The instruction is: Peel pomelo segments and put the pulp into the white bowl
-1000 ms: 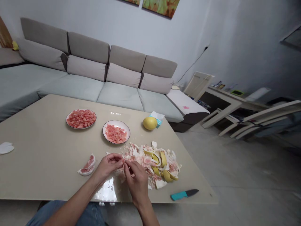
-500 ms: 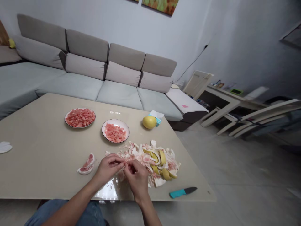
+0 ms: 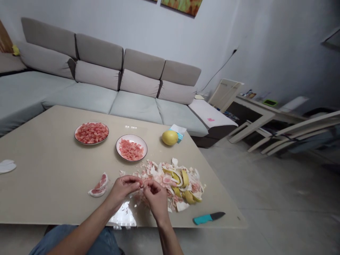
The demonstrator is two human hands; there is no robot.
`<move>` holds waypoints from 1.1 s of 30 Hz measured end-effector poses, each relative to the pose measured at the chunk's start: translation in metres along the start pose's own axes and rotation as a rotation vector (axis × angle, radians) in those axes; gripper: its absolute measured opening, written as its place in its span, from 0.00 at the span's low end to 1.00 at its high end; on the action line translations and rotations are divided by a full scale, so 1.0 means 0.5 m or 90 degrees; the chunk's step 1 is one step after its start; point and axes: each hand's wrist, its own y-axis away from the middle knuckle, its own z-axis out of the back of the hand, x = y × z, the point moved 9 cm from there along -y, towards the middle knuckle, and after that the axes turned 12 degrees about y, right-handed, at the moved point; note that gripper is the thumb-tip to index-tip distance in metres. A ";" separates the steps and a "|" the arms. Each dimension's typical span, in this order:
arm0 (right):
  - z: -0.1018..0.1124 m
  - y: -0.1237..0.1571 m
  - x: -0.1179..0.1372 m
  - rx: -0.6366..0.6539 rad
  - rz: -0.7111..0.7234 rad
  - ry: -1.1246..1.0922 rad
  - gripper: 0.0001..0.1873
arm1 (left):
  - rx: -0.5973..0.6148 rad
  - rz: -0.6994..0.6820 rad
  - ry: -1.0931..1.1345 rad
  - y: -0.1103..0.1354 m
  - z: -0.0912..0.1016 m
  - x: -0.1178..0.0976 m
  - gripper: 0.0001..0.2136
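Observation:
My left hand (image 3: pixel 122 191) pinches a small pink piece of pomelo flesh (image 3: pixel 141 183) between thumb and fingertips. Against the same piece, the fingertips of my right hand (image 3: pixel 156 200) are closed; the fingers partly hide it. Both hands are just above the near side of the table. Behind and beside my right hand spreads a heap of pomelo peel (image 3: pixel 185 179), yellow rind mixed with white pith and torn membranes. Two unpeeled pomelo segments (image 3: pixel 99 186) lie left of my left hand. Beyond the hands, a white dark-rimmed plate (image 3: pixel 145 148) carries loose pink flesh.
A fuller plate (image 3: pixel 75 136) of pink flesh stands farther left. A whole yellow pomelo (image 3: pixel 170 137) sits beside a tissue pack (image 3: pixel 180 131). The teal-handled knife (image 3: pixel 209 217) lies near the table's front right edge. White pieces (image 3: pixel 6 166) lie at far left; a sofa (image 3: pixel 87 95) stands behind.
Both hands stay together at nearly the same place, with the fingertips slightly shifted around the small piece. The whole view has moved a little; the plates, peel heap and knife keep their places.

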 end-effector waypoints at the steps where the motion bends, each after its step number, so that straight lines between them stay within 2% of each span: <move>1: 0.001 0.002 0.003 -0.016 0.013 0.018 0.05 | -0.001 0.006 0.011 0.000 0.001 0.002 0.12; 5: 0.007 0.009 0.025 -0.088 0.099 0.127 0.05 | -0.020 -0.008 0.035 0.000 0.007 0.000 0.12; 11: 0.006 0.010 0.036 -0.040 0.106 0.103 0.08 | -0.051 -0.106 -0.035 -0.002 0.019 -0.034 0.11; 16: 0.018 0.024 0.074 -0.092 0.192 0.153 0.07 | -0.049 -0.181 -0.103 0.004 0.009 -0.057 0.09; 21: 0.012 0.026 0.085 -0.107 0.228 0.200 0.07 | -0.024 -0.240 -0.154 0.011 -0.008 -0.073 0.07; 27: 0.013 0.021 0.092 -0.144 0.244 0.276 0.06 | -0.006 -0.235 -0.158 0.010 -0.008 -0.064 0.07; 33: 0.012 0.021 0.090 -0.139 0.246 0.261 0.06 | -0.028 -0.144 -0.130 0.004 -0.004 -0.044 0.11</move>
